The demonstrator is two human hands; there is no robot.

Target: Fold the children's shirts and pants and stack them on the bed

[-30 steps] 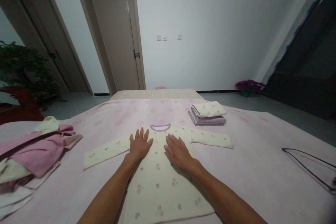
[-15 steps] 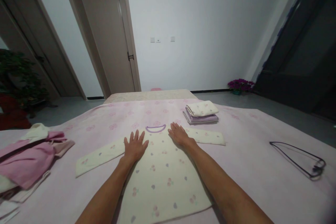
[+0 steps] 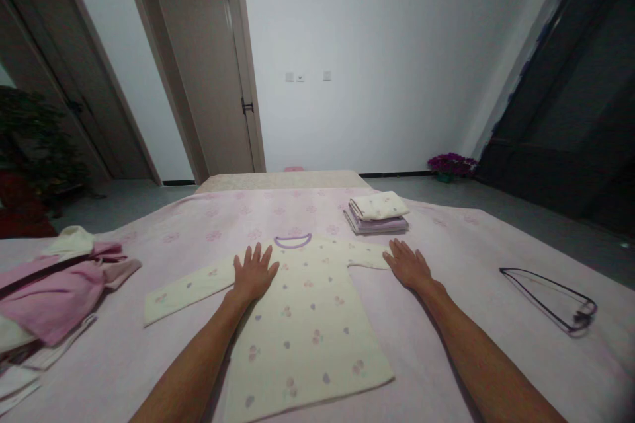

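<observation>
A cream long-sleeved shirt [image 3: 307,324] with a purple collar and small printed motifs lies spread flat, its collar at the far side. My left hand [image 3: 255,271] rests with fingers spread on the shirt's left shoulder, where the left sleeve begins. Out at the cuff end of the right sleeve, my right hand [image 3: 409,264] lies flat with its fingers stretched, covering that cuff. The left sleeve reaches out to the left with its cuff in plain sight. Neither hand grips the cloth.
A folded stack of clothes [image 3: 380,211] sits beyond the right sleeve. Rumpled pink and white clothes [image 3: 64,291] lie at the left. A thin black looped object [image 3: 548,297] rests at the right on the pink patterned cloth [image 3: 446,231]. Purple flowers [image 3: 450,165] stand on the floor.
My right hand has slid from the right shoulder of the shirt outward along the sleeve to its cuff. The left hand stays on the left shoulder. The view has tilted slightly.
</observation>
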